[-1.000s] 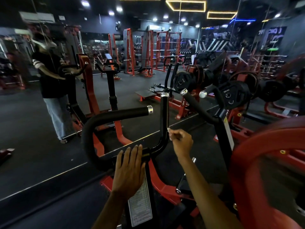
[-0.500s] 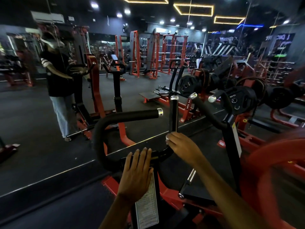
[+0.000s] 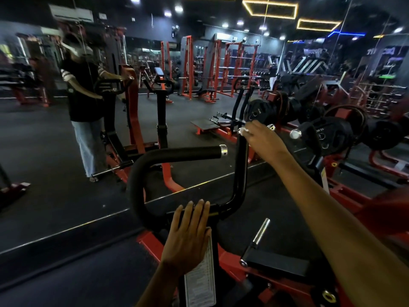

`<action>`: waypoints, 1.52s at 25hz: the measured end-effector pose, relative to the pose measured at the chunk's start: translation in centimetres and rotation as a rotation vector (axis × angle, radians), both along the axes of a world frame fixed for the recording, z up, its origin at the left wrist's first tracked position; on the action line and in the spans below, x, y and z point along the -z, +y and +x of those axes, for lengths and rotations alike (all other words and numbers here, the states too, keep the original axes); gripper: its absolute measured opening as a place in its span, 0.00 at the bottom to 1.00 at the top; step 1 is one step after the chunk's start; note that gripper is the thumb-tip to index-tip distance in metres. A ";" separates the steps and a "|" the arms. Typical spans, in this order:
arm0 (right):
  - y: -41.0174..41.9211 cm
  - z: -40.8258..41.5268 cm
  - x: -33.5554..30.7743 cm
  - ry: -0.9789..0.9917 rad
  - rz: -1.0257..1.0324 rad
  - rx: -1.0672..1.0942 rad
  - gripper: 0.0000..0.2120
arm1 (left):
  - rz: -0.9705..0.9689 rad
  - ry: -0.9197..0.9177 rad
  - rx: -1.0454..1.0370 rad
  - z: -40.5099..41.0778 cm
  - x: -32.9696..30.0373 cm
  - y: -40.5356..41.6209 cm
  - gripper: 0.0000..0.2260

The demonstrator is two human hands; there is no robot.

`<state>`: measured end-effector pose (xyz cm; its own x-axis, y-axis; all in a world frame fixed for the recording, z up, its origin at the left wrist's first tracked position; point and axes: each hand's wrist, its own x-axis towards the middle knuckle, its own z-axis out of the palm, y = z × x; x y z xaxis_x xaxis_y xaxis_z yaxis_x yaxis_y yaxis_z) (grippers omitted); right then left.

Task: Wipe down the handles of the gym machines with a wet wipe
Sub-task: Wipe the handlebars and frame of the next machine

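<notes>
At top of the upright handle (image 3: 241,165), my right hand (image 3: 262,138) pinches the wet wipe (image 3: 243,130) round the end cap, left hand (image 3: 188,235) flat and bracing the crossbar (image 3: 218,209); wrap fully, drag down slowly, twisting.

Dim gym lit by ceiling spots (image 3: 224,25) far above the right hand (image 3: 263,140); edges bend, left side blurred, perhaps from motion

Worn at head height, looking forward and down from close above the black handlebar (image 3: 177,155) at 12 o'clock, with a mirror wall (image 3: 66,129) beyond from 9 to 12 and weight plates (image 3: 327,136) at 2 o'clock.
</notes>
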<state>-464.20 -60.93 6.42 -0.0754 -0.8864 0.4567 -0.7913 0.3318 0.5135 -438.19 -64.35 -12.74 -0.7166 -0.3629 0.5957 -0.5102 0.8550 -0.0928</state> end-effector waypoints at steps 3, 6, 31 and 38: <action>-0.2 0.5 0.2 -0.068 -0.089 -0.024 0.19 | 0.003 0.002 0.003 0.0 0.0 0.0 0.23; -0.1 1.7 1.6 -0.128 -0.047 -0.067 0.18 | -0.001 0.009 0.005 0.0 0.0 0.0 0.23; 0.8 5.9 4.4 0.177 0.391 -0.203 0.11 | 0.039 -0.017 0.011 0.3 -0.2 0.0 0.24; -1.9 2.3 2.8 0.293 0.377 -0.021 0.15 | 0.004 0.033 0.032 0.0 0.1 -0.4 0.23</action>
<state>-461.88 -62.86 3.58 0.0286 -0.9943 0.1025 -0.6001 0.0649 0.7973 -438.18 -64.76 -12.84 -0.7076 -0.3423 0.6181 -0.4851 0.8714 -0.0728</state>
